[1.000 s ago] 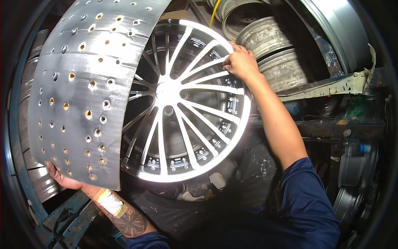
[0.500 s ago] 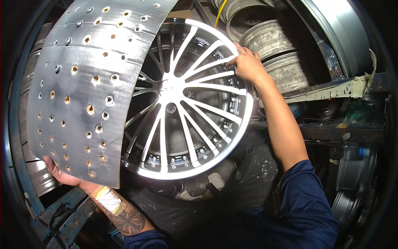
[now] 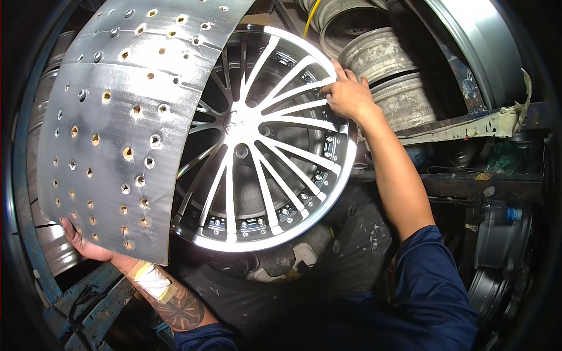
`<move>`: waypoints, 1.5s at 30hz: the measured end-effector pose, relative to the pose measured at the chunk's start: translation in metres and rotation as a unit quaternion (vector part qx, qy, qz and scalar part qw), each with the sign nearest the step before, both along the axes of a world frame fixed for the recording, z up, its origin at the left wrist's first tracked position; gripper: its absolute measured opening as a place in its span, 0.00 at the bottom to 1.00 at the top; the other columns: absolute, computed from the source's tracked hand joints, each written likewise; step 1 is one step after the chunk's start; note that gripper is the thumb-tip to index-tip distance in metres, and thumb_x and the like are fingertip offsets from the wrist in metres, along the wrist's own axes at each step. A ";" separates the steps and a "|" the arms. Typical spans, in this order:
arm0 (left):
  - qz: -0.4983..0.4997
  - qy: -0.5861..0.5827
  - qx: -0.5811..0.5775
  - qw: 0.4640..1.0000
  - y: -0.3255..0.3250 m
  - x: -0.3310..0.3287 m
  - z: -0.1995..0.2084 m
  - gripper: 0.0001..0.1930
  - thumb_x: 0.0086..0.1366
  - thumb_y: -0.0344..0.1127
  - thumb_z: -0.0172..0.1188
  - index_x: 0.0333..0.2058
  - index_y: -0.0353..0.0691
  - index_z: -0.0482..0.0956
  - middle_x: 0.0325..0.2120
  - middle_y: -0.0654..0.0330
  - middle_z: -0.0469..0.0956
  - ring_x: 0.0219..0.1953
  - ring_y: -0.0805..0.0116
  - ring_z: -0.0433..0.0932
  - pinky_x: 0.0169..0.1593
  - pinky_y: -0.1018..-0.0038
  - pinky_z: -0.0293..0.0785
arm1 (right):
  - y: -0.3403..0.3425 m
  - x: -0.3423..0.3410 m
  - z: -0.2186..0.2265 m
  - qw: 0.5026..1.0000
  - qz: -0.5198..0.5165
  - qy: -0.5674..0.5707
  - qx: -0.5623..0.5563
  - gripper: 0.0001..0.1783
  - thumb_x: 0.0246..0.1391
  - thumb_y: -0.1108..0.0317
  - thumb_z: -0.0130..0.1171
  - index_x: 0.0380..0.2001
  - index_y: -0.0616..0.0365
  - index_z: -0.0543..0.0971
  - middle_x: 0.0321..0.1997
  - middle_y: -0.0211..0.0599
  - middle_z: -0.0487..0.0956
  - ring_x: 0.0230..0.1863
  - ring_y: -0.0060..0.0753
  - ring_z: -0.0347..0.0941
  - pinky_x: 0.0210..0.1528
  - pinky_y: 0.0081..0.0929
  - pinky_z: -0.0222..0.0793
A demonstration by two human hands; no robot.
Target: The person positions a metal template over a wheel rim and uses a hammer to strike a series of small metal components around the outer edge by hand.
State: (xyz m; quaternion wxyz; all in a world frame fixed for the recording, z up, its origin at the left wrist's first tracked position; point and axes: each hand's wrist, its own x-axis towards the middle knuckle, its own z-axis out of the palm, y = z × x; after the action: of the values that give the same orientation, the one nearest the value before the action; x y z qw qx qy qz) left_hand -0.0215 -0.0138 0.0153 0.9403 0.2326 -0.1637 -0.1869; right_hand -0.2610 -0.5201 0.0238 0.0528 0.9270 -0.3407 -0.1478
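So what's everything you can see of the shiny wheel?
The wheel looks metal and round. Slim silver spokes run from a bright hub to a shiny rim, with small bolts near the rim. It faces us. The right hand holds it at the upper right; a holed grey sheet hides part of its left side.

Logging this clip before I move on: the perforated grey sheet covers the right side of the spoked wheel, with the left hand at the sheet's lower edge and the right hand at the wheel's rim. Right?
Not quite: in the head view the perforated grey sheet covers the left side of the spoked wheel. The left hand and right hand are as you say.
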 end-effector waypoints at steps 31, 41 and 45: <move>-0.130 0.085 -0.060 0.986 -0.088 -0.057 0.016 0.29 0.66 0.43 0.51 0.62 0.33 0.66 0.59 0.48 0.72 0.60 0.54 0.71 0.63 0.53 0.65 | 0.092 0.019 0.101 0.768 0.064 -0.621 0.143 0.16 0.48 0.66 0.70 0.41 0.58 0.83 0.31 0.33 0.81 0.25 0.22 0.74 0.29 0.20 0.72; -0.172 0.075 -0.049 0.981 -0.092 -0.060 0.018 0.29 0.66 0.44 0.51 0.62 0.33 0.67 0.58 0.48 0.72 0.59 0.54 0.72 0.63 0.53 0.66 | 0.068 0.008 0.111 0.772 0.085 -0.629 0.019 0.18 0.48 0.64 0.70 0.43 0.56 0.84 0.32 0.33 0.80 0.23 0.21 0.70 0.29 0.21 0.69; -0.158 0.063 -0.036 0.985 -0.089 -0.056 0.016 0.28 0.66 0.44 0.51 0.61 0.33 0.68 0.57 0.48 0.73 0.58 0.54 0.74 0.61 0.53 0.68 | 0.058 0.000 0.113 0.813 0.090 -0.575 -0.002 0.17 0.48 0.60 0.68 0.39 0.58 0.85 0.35 0.38 0.83 0.32 0.27 0.79 0.36 0.25 0.75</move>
State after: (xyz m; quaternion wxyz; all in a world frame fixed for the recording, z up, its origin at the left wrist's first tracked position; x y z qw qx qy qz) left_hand -0.0776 -0.1032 0.0309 0.9152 0.1577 -0.1455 -0.3413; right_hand -0.2612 -0.4623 0.1371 -0.1378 0.8694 -0.2243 0.4182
